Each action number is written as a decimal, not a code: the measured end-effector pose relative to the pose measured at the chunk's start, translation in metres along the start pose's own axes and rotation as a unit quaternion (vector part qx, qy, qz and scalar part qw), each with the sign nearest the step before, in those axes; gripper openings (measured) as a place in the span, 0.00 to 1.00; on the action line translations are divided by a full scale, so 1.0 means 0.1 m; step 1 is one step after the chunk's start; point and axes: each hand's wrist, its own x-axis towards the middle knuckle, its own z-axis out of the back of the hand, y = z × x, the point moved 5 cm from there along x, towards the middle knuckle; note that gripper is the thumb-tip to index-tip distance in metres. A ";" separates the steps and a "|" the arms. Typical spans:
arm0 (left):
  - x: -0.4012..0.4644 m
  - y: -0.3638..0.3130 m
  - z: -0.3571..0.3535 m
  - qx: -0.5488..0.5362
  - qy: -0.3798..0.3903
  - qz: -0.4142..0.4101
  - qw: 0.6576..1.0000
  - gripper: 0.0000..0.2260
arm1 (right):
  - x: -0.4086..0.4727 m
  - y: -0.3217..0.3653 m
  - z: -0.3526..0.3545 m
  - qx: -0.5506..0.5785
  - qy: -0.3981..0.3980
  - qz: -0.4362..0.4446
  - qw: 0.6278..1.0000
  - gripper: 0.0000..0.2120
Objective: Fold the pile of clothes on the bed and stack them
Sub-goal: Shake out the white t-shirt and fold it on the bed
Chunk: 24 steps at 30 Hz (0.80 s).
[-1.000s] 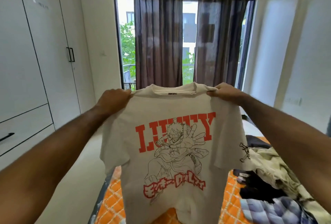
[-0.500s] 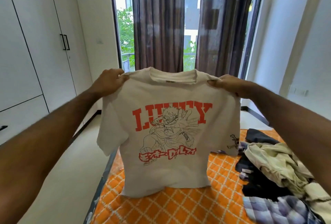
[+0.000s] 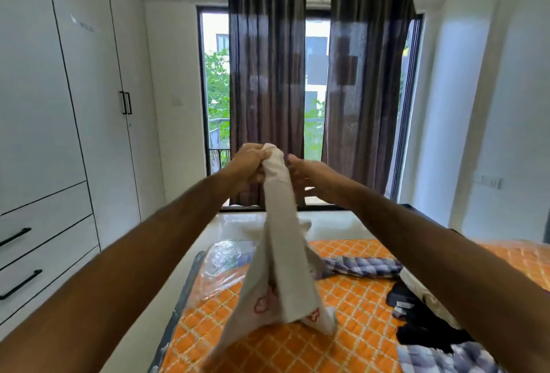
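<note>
A white T-shirt [image 3: 279, 253] with a red print hangs folded in half lengthwise over the orange quilted bed [image 3: 360, 301]. My left hand [image 3: 248, 164] grips its bunched top edge at chest height. My right hand [image 3: 309, 174] is right beside that same top edge, thumb and fingers reaching toward the cloth; blur hides whether it pinches the shirt. The shirt's lower end swings just above the quilt. The pile of clothes [image 3: 422, 319], dark and pale pieces, lies on the bed's right side.
A blue checked garment [image 3: 366, 265] lies beyond the shirt, another checked piece [image 3: 446, 357] at the lower right. A clear plastic bag [image 3: 227, 256] sits on the bed's far left corner. White wardrobe [image 3: 59, 134] on the left, curtained glass door [image 3: 315, 98] ahead.
The shirt was held spread wide by its shoulders. Now my hands have come together, the shirt is doubled lengthwise, and the view has tilted up.
</note>
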 end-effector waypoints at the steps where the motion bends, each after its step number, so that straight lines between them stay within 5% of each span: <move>1: -0.04 -0.01 -0.09 0.000 0.019 -0.001 1.000 0.09 | -0.06 0.08 -0.09 0.055 0.044 0.007 0.998 0.19; 4: -0.21 -0.08 -0.25 -0.064 0.114 0.027 0.991 0.12 | -0.08 0.27 -0.10 0.036 0.061 0.051 0.996 0.23; 7: -0.33 -0.12 -0.22 -0.080 0.191 0.059 0.977 0.17 | 0.03 0.24 0.11 -0.030 -0.012 0.071 0.997 0.11; 9: -0.31 -0.14 -0.06 0.068 0.120 -0.034 0.990 0.15 | 0.05 0.25 0.20 -0.066 -0.030 0.087 0.994 0.04; 12: -0.27 -0.08 0.14 0.283 -0.015 -0.195 0.939 0.07 | 0.07 0.34 0.26 -0.072 -0.033 0.094 0.992 0.08; 16: -0.27 0.38 -0.04 0.296 0.050 -0.122 0.946 0.28 | 0.03 0.62 0.22 -0.062 -0.013 0.109 0.992 0.08; 21: -0.27 0.73 -0.01 0.242 0.039 -0.040 0.969 0.12 | -0.01 0.80 0.52 -0.082 -0.086 0.156 0.981 0.06; 24: -0.33 0.93 0.08 0.252 0.027 0.018 0.967 0.14 | -0.08 0.79 0.76 -0.092 -0.127 0.175 0.972 0.05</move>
